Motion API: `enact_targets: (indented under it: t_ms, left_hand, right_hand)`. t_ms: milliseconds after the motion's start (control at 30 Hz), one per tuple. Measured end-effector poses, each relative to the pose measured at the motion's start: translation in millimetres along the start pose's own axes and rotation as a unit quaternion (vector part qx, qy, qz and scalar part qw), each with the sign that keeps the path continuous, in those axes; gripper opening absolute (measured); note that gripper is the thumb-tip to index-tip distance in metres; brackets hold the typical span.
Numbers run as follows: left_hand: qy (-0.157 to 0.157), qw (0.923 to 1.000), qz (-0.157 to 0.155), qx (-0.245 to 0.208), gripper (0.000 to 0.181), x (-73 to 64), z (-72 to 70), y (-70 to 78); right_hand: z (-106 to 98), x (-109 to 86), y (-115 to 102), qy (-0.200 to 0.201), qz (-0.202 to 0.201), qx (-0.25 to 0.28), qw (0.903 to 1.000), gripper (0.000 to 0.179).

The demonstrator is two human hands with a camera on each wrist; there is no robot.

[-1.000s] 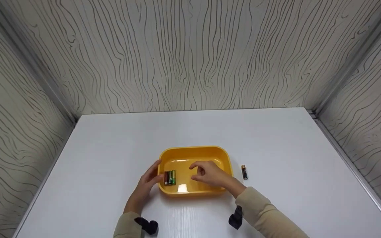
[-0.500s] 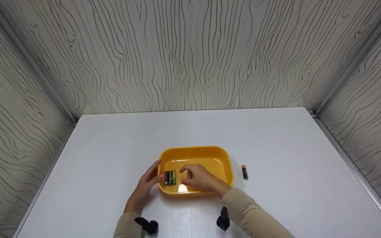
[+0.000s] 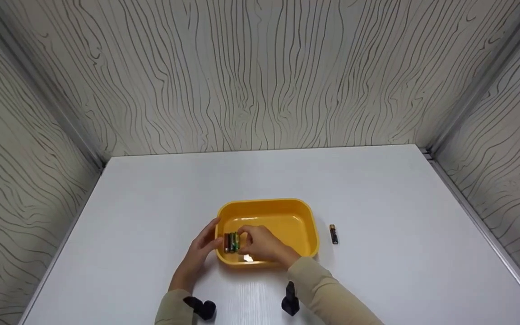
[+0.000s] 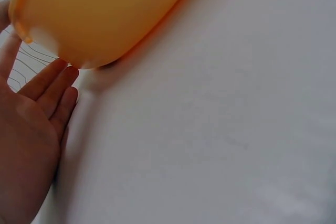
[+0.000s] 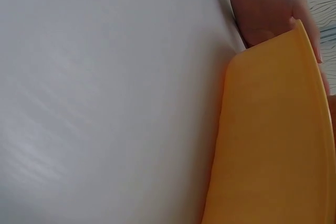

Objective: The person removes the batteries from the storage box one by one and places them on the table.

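Observation:
A shallow yellow plastic tray (image 3: 282,225) stands on the white table. Three small batteries lie side by side at its left end: a dark red battery (image 3: 227,243), a dark green battery (image 3: 232,242) and a brighter green battery (image 3: 237,241). My left hand (image 3: 199,253) holds the tray's left end, thumb over the rim and fingers against the outer wall; the left wrist view shows these fingers at the tray (image 4: 105,14). Inside the tray, my right hand (image 3: 262,243) has thumb and index finger at the two ends of the bright green battery, pinching it lengthwise.
A black and copper battery (image 3: 333,234) lies on the table (image 3: 377,194) to the right of the tray. Wood-patterned panels (image 3: 260,76) stand behind and at both sides. Black wrist mounts (image 3: 290,300) hang below the sleeves.
My right hand has moved left across the tray, and its parted thumb and index finger have come to the bright green battery's ends. My left hand and the tray have stayed put.

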State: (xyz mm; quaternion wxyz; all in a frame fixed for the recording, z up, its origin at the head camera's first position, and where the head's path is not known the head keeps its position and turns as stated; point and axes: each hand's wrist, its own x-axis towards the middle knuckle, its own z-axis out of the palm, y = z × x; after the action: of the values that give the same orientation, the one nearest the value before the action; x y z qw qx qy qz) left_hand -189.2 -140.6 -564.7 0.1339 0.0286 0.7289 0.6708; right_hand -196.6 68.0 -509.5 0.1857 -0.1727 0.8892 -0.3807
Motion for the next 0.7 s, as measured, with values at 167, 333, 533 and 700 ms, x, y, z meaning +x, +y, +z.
enact_targets:
  t_ms: [167,333,533,700]
  left_hand:
    - [-0.003,1.0000,-0.001,-0.002,0.061,0.2,-1.1,-2.0]
    - [-0.007,0.9999,-0.004,-0.010,0.063,0.1,-1.3,-2.4]
    - [-0.004,0.9999,-0.011,-0.011,0.061,0.5,-0.2,-2.6]
    - [-0.004,0.9999,-0.009,-0.011,0.060,-0.5,-0.2,-2.1]
  right_hand:
    - [3,3.9,2,0.012,0.009,0.015,0.9998,0.047]
    - [5,9.0,5,0.022,0.016,0.013,0.9995,0.053]
    - [9,11.7,4,0.032,0.024,-0.009,0.9992,0.060]
    - [13,12.9,2,0.034,0.034,-0.018,0.9987,0.062]
